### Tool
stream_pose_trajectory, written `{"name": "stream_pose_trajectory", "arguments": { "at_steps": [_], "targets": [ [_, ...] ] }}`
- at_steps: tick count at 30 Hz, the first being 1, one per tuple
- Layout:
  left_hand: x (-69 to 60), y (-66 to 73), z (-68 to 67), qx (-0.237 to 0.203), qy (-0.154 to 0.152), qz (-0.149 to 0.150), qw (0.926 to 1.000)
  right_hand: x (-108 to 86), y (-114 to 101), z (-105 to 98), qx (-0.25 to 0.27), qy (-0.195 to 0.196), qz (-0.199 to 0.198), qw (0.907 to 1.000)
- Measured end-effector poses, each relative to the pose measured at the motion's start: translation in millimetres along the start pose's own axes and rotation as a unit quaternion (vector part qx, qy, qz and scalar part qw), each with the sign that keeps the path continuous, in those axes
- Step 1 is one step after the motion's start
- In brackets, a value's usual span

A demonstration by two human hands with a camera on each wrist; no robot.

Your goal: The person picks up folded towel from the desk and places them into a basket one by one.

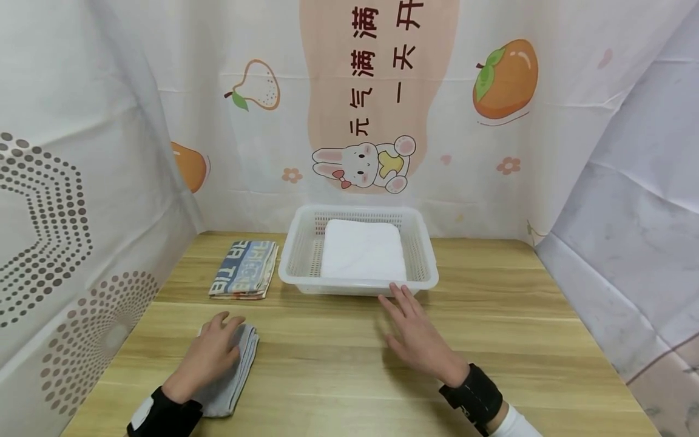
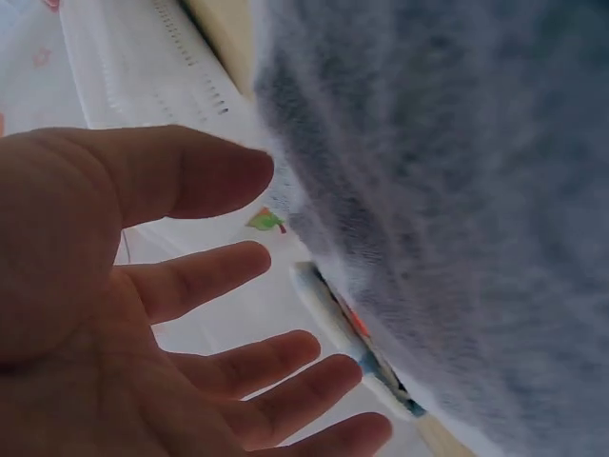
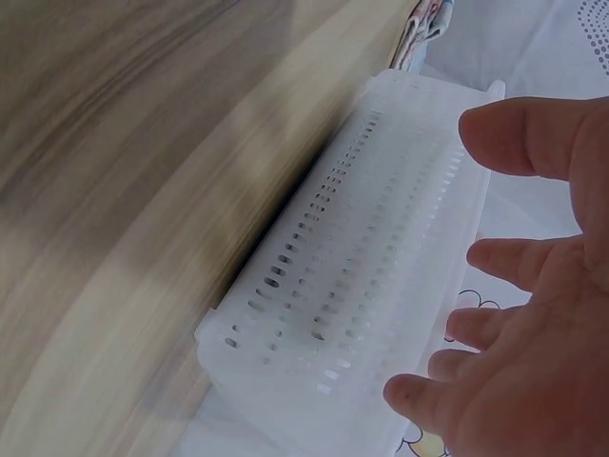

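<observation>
A folded grey cloth (image 1: pixel 232 379) lies at the front left of the table, with my left hand (image 1: pixel 206 352) over it, fingers spread. The left wrist view has the grey cloth (image 2: pixel 428 190) close beside the fingers of my left hand (image 2: pixel 190 314), which grip nothing. My right hand (image 1: pixel 423 343) is at the near edge of a white plastic basket (image 1: pixel 292 280), fingers extended; whether they touch it I cannot tell. In the right wrist view, the basket's perforated wall (image 3: pixel 352 248) faces the spread fingers of my right hand (image 3: pixel 523 305). A folded white cloth (image 1: pixel 363 250) lies inside the basket.
Left of the basket lies a folded blue patterned cloth (image 1: pixel 246 270). The wooden table (image 1: pixel 491 303) is bordered by a printed curtain (image 1: pixel 262 139) behind and hanging sheets at both sides.
</observation>
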State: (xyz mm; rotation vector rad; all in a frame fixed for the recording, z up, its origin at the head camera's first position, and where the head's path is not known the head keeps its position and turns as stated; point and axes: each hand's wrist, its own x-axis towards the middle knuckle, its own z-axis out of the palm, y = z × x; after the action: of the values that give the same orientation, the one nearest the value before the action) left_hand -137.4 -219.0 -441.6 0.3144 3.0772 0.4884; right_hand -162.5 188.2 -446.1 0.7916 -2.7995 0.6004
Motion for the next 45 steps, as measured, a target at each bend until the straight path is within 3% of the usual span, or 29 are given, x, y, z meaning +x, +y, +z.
{"name": "stream_pose_trajectory", "arguments": {
  "at_steps": [9, 22, 32, 36, 41, 45],
  "targets": [
    [-4.0, -2.1, 2.1, -0.031, -0.05, -0.036, 0.9976, -0.6, 1.2, 0.4, -0.004, 0.007, -0.014, 0.9999],
    [-4.8, -12.6, -2.8, -0.016, -0.099, -0.074, 0.9922, -1.0, 0.6, 0.1, -0.005, 0.006, -0.012, 0.9999],
    [-6.0, -29.0, -12.8, -0.056, -0.166, -0.063, 0.9824, -1.4, 0.4, 0.6, -0.007, 0.008, -0.014, 0.9998],
    [-4.5, -37.8, -16.8, -0.063, -0.195, -0.045, 0.9777, -1.4, 0.2, 0.9, -0.009, 0.01, -0.017, 0.9998],
    [-8.0, -44.6, -17.2, -0.08, -0.196, -0.007, 0.9774, -1.2, 0.1, 1.4, -0.012, 0.011, -0.015, 0.9998],
    [-9.6, -44.0, -14.4, -0.083, -0.193, -0.002, 0.9777, -0.6, 0.1, 1.9, -0.013, 0.006, -0.009, 0.9999]
  ]
}}
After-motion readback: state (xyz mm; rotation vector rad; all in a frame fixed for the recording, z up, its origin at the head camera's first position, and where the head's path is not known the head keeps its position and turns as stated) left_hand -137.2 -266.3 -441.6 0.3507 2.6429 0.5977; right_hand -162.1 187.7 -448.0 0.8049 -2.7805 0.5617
